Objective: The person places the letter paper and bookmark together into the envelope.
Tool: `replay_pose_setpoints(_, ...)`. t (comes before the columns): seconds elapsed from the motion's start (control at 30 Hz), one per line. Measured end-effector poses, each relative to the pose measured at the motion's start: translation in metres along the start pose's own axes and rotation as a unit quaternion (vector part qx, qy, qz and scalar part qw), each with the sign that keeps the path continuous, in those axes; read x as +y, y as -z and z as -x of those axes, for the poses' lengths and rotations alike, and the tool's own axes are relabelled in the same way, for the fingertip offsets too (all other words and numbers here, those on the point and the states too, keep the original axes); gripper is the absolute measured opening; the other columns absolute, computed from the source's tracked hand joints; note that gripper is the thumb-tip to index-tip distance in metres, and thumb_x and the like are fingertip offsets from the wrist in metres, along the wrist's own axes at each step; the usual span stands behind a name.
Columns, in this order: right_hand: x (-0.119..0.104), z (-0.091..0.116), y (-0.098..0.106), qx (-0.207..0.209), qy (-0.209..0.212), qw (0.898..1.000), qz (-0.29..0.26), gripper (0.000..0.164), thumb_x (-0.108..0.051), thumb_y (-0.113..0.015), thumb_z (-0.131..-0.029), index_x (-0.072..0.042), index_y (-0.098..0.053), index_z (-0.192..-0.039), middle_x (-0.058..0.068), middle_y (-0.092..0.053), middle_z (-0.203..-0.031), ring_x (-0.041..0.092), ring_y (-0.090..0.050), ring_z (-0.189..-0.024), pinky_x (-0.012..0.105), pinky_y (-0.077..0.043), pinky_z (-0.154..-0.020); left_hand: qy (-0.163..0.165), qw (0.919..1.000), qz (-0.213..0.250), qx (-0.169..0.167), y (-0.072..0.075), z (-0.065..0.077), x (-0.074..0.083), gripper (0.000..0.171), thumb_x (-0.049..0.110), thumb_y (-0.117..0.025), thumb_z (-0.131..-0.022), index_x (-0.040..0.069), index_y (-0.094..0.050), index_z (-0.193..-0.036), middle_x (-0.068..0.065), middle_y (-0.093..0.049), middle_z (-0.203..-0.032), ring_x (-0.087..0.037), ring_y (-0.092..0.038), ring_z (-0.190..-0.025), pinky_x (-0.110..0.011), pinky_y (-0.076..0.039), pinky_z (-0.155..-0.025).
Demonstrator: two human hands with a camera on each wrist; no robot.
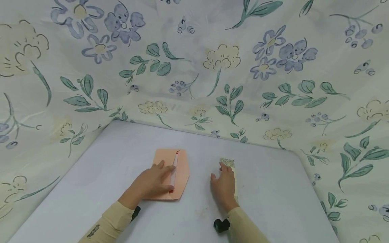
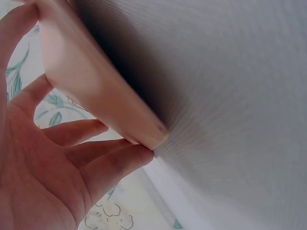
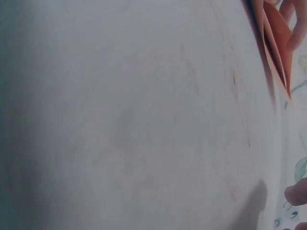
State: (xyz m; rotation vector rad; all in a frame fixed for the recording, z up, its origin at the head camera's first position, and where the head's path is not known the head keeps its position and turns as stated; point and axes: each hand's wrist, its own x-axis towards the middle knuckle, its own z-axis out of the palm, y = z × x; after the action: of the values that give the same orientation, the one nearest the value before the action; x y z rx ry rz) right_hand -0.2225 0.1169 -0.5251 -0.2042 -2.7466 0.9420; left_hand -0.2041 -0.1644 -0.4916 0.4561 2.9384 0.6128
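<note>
A peach-coloured paper envelope (image 1: 181, 184) lies on the white table, with a slim white strip (image 1: 173, 175) with red ends on its face. My left hand (image 1: 155, 180) rests on the envelope, thumb and index finger spread along the strip. In the left wrist view, the fingertips of my left hand (image 2: 53, 163) touch the envelope's face (image 2: 91, 81) near its edge. To the right, my right hand (image 1: 224, 185) is over a speckled gold-and-cream strip (image 1: 228, 162) and partly hides it. Only bits of the right fingers (image 3: 297, 192) show in the right wrist view, with nothing seen in them.
The white tabletop (image 1: 197, 216) has faint smudges. Flower-patterned cloth (image 1: 194, 67) surrounds its back and sides. A black device (image 1: 221, 225) sits at the right wrist, and another dark piece (image 1: 135, 213) shows by the left wrist.
</note>
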Motion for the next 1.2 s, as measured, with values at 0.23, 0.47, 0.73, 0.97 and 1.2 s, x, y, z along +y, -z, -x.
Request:
replay_pose_setpoints(0.23,0.009,-0.004,0.009,0.009,0.004,0.998,0.059,0.056,-0.026,-0.074,-0.09,-0.007,-0.059,-0.141,0.021,-0.057,-0.129,0.037,-0.053,-0.116,0.055,-0.043,-0.093,0.001,1.0,0.005,-0.001,0.001,-0.001,-0.001,0.079,0.057,-0.078,-0.082,0.021,-0.055,-0.148,-0.03,-0.038,-0.156,-0.059,-0.042,-0.134,-0.067,-0.042,-0.101)
replay_pose_setpoints(0.47,0.015,-0.005,0.016,-0.005,0.002,0.996,0.084,0.057,-0.029,-0.073,-0.091,-0.008,-0.058,-0.142,0.022,-0.057,-0.131,0.038,-0.052,-0.117,0.057,-0.042,-0.092,0.002,1.0,0.007,0.001,0.002,0.0,0.0,0.078,0.056,-0.079,-0.082,0.021,-0.055,-0.148,-0.03,-0.038,-0.155,-0.059,-0.042,-0.134,-0.067,-0.042,-0.101)
replay_pose_setpoints(0.73,0.023,-0.004,0.018,-0.013,0.008,0.995,0.1,0.059,-0.032,-0.071,-0.091,-0.012,-0.057,-0.145,0.021,-0.057,-0.133,0.04,-0.052,-0.119,0.058,-0.041,-0.091,0.007,0.9998,0.015,-0.005,0.004,0.001,0.004,0.079,0.057,-0.079,-0.082,0.02,-0.054,-0.148,-0.029,-0.038,-0.156,-0.058,-0.042,-0.135,-0.067,-0.04,-0.103)
replay_pose_setpoints(0.97,0.026,-0.004,0.021,-0.018,0.001,0.994,0.111,0.062,-0.033,-0.074,-0.09,-0.012,-0.055,-0.146,0.023,-0.053,-0.137,0.041,-0.052,-0.118,0.056,-0.042,-0.089,0.016,0.9997,0.016,-0.007,0.001,0.0,0.004,0.08,0.057,-0.079,-0.081,0.021,-0.054,-0.148,-0.028,-0.037,-0.157,-0.057,-0.04,-0.136,-0.067,-0.039,-0.104)
replay_pose_setpoints(1.2,0.027,-0.005,0.023,-0.018,-0.009,0.994,0.112,0.069,-0.034,-0.075,-0.089,-0.009,-0.051,-0.148,0.025,-0.049,-0.139,0.044,-0.051,-0.118,0.059,-0.041,-0.093,0.011,0.9996,0.024,-0.012,0.0,-0.003,0.007,0.08,0.056,-0.079,-0.081,0.021,-0.054,-0.148,-0.028,-0.037,-0.157,-0.057,-0.04,-0.137,-0.067,-0.039,-0.105)
